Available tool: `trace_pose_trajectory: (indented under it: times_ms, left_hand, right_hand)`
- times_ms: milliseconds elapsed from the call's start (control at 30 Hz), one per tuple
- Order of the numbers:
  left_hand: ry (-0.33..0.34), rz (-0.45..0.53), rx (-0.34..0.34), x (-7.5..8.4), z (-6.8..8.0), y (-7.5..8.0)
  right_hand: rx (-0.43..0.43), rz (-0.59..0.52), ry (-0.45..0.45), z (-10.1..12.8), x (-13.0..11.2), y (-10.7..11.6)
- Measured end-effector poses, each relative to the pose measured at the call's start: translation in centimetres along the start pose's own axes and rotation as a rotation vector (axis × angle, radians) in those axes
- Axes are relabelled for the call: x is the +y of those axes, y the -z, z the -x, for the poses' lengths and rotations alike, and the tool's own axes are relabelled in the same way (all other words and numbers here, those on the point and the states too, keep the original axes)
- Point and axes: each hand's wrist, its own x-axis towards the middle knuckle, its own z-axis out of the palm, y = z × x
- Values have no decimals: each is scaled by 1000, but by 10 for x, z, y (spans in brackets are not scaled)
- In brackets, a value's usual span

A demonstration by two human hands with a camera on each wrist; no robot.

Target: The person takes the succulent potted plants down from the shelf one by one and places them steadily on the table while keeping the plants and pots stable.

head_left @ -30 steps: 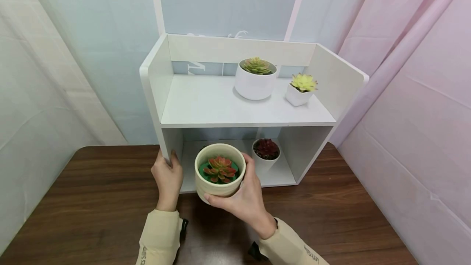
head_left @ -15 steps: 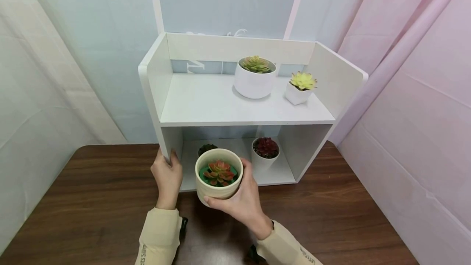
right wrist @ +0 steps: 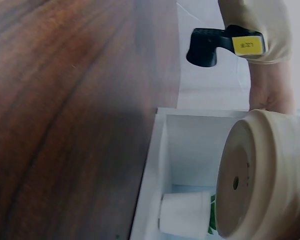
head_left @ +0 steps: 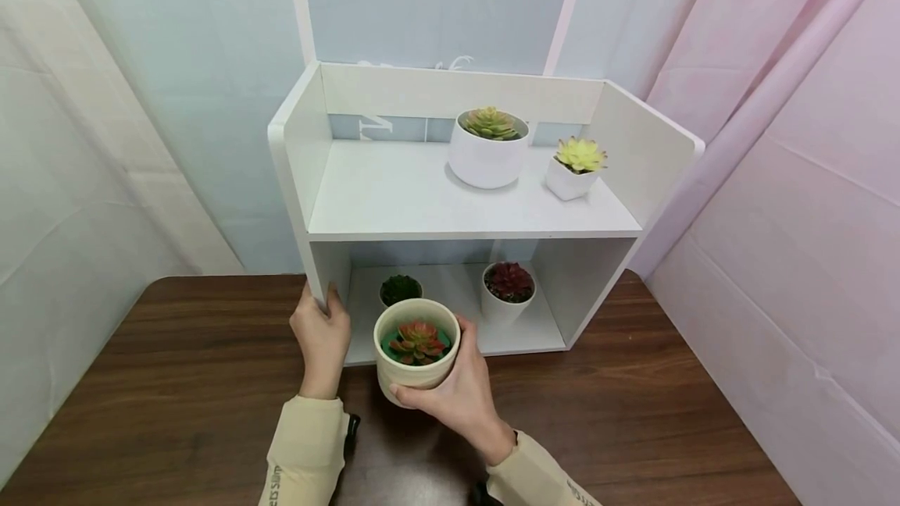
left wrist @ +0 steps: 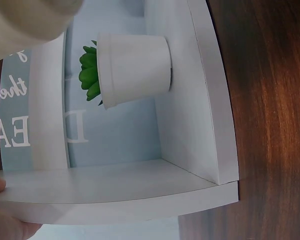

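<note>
My right hand (head_left: 460, 393) grips a cream flowerpot (head_left: 415, 377) with a red-green succulent (head_left: 418, 343) by its right side. The pot is held in the air before the lower shelf; its underside with a drain hole faces the right wrist view. My left hand (head_left: 319, 330) holds the left side panel of the white shelf unit (head_left: 474, 238) near its lower front edge. Behind the cream pot, a white pot (left wrist: 135, 67) with a green succulent (head_left: 401, 288) stands on the lower shelf, partly hidden in the head view.
A white pot with a dark red succulent (head_left: 509, 283) stands on the lower shelf at right. Up on the top shelf are a round white pot (head_left: 487, 158) and a small angular pot (head_left: 568, 180), both planted. The unit sits on a dark wooden table (head_left: 633, 412).
My right hand has brought the cream pot slightly down and toward me, uncovering the green succulent behind it. The left hand has stayed on the side panel.
</note>
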Motion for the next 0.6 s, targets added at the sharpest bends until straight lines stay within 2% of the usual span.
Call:
trace_pose_trajectory:
  times_ms: [433,600]
  left_hand:
    - [-14,6,19,-1,-1,-1]
    - [-21,4,21,0,-1,0]
  right_hand:
    - [-34,59,-49,8,12,-13]
    - [-65,43,-73,10,16,-16]
